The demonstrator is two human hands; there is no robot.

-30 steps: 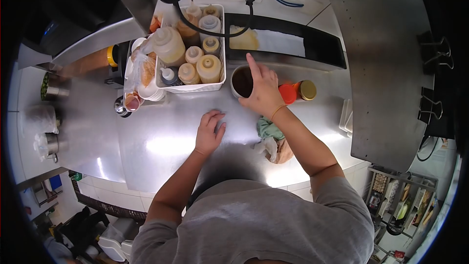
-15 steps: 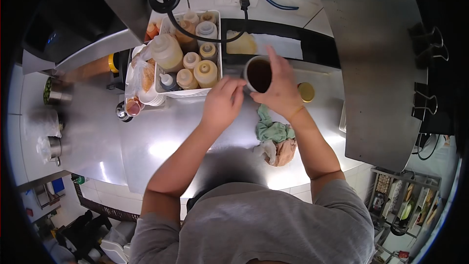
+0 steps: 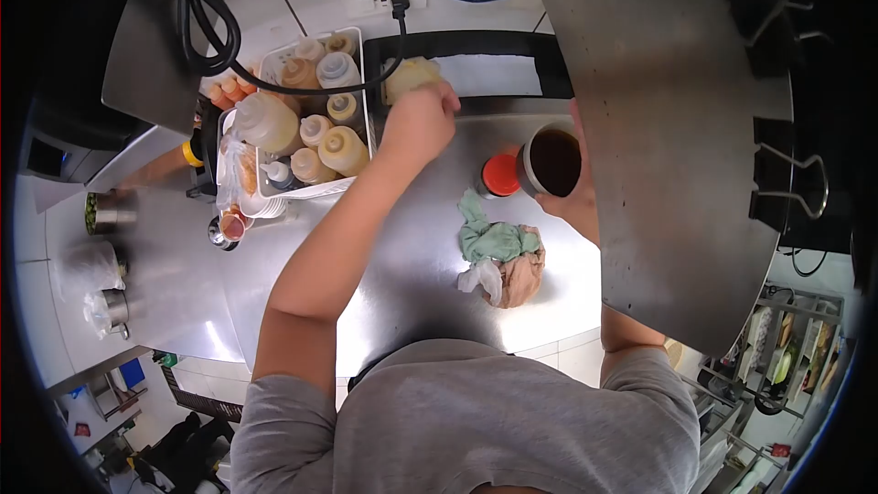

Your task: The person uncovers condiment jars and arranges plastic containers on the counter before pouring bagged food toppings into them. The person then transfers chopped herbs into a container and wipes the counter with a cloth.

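My right hand (image 3: 578, 206) is wrapped round a pale cup-like container (image 3: 555, 163) of dark liquid, seen from above. A metal panel hides part of that hand. Close by on the left stands a jar with a red lid (image 3: 500, 175). My left hand (image 3: 421, 123) has its fingers curled in at the front edge of a black tray (image 3: 466, 105), beside a yellowish, soft-looking item (image 3: 408, 78). What those fingers hold, if anything, is hidden. A crumpled green cloth (image 3: 498, 241) and a brown bundle (image 3: 523, 276) lie on the counter below the jar.
A white basket (image 3: 329, 187) of squeeze bottles (image 3: 343, 150) stands left of my left hand. A black cable (image 3: 320, 90) hangs across it to a wall socket. The large metal panel (image 3: 658, 146) overhangs the right side. Metal pots (image 3: 116, 210) stand at far left.
The container has moved right, with only my right hand on it now. My left hand has left it for the tray. The red-lidded jar has come into view, and the whole view has shifted.
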